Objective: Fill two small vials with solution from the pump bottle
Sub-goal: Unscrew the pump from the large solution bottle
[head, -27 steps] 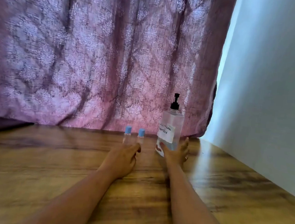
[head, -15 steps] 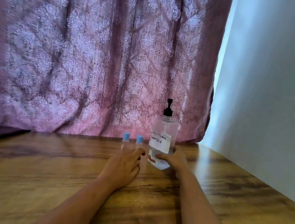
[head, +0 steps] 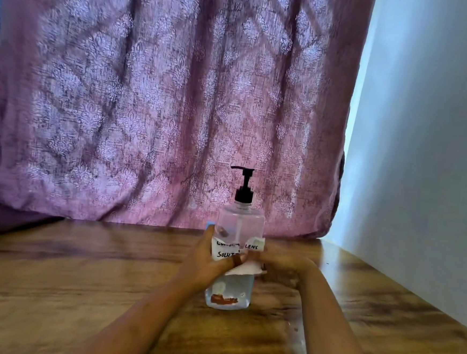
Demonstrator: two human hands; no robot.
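Observation:
A clear pump bottle (head: 238,227) with a black pump head and a white handwritten label stands upright on the wooden table, near its middle. My left hand (head: 205,267) wraps its left side with the thumb across the label. My right hand (head: 284,264) presses against its right side. Behind the bottle's left edge shows only a bit of a blue vial cap (head: 209,224). The rest of the vials is hidden by the bottle and my left hand.
The wooden table (head: 65,275) runs back to a purple patterned curtain (head: 163,101). A pale wall (head: 423,164) closes the right side along the table's right edge.
My right hand has drawn the pump bottle toward me and leftward, in front of the vials. My left hand has left the table by the vials and closed on the bottle.

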